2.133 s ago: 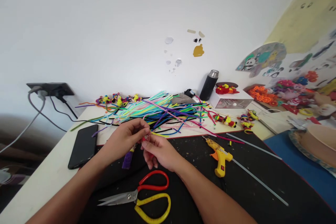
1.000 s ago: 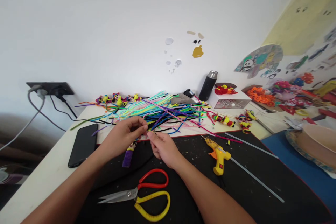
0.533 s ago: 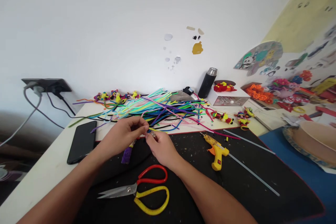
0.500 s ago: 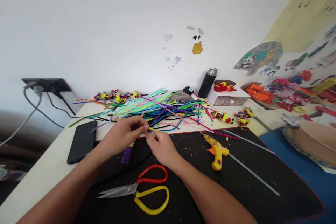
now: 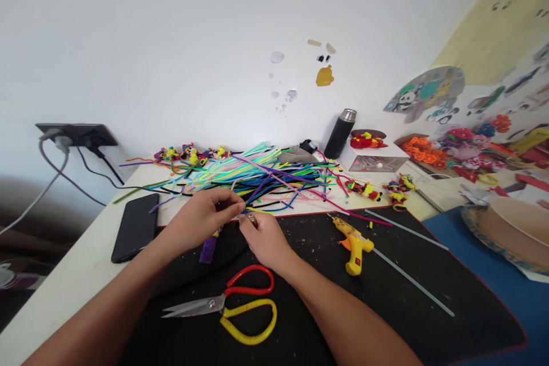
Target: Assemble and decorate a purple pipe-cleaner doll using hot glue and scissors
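My left hand (image 5: 206, 218) and my right hand (image 5: 266, 241) meet above the back edge of the black mat (image 5: 309, 297). Both are closed in a pinch, fingertips almost touching. A bluish bit shows between them, too small and covered to name. Something small and shiny is at my right forefinger. Below my left hand lies a purple fuzzy piece (image 5: 208, 249), partly hidden by it. Just behind the hands spreads a heap of coloured pipe cleaners (image 5: 261, 174). Scissors (image 5: 223, 304) with one red and one yellow handle lie partly open in front.
A yellow glue gun (image 5: 355, 243) with a glue stick rests right of my hands. A phone (image 5: 136, 227) lies at the left. Several small pipe-cleaner figures (image 5: 397, 194) lie around the heap. A black flask (image 5: 340, 132) and a white box (image 5: 373, 160) stand by the wall.
The view has shifted slightly. Both hands stay pinched together in nearly the same place, with only a small shift of the fingers.
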